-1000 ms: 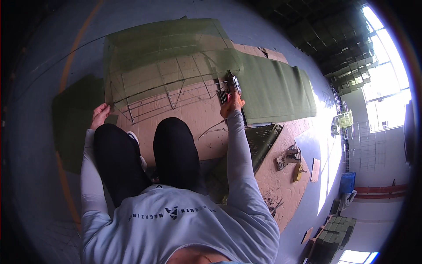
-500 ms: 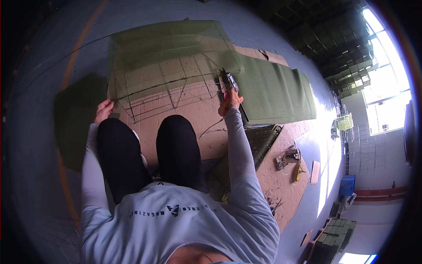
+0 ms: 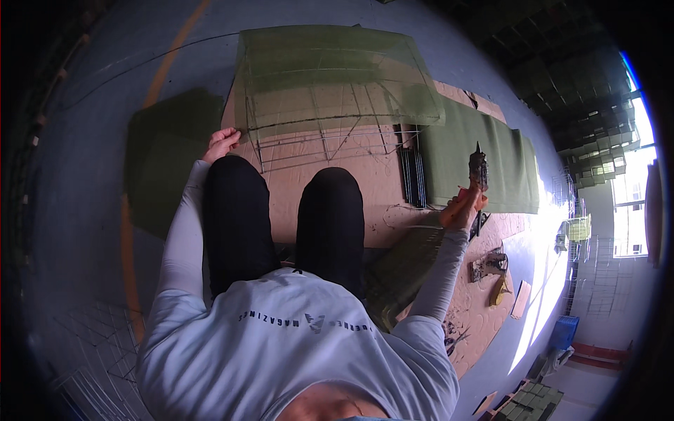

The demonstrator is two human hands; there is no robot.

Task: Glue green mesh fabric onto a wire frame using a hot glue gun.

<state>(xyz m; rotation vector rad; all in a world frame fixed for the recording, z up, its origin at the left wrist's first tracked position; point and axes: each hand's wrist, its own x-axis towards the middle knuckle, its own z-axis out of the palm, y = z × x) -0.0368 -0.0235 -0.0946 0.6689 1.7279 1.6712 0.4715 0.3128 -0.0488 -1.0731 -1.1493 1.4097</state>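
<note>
Here, the left hand [image 3: 222, 144] pinches the green mesh [image 3: 309, 63]; the right hand [image 3: 462, 208] clamps a pointed tool [image 3: 478, 168]; bodyward of both hands lies a pale shirt [image 3: 309, 368] (printed with dark lettering [image 3: 314, 323]).

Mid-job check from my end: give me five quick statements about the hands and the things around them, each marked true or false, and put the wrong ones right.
1. The left hand pinches the green mesh near a corner. True.
2. The right hand is empty. False: it grips a dark pointed tool.
3. A yellow object lies on the cardboard to the right. True.
4. The dark pointed tool touches the green mesh. False: it is held apart, to the right of it.
5. A blue container stands in the right half of the view. True.
</note>
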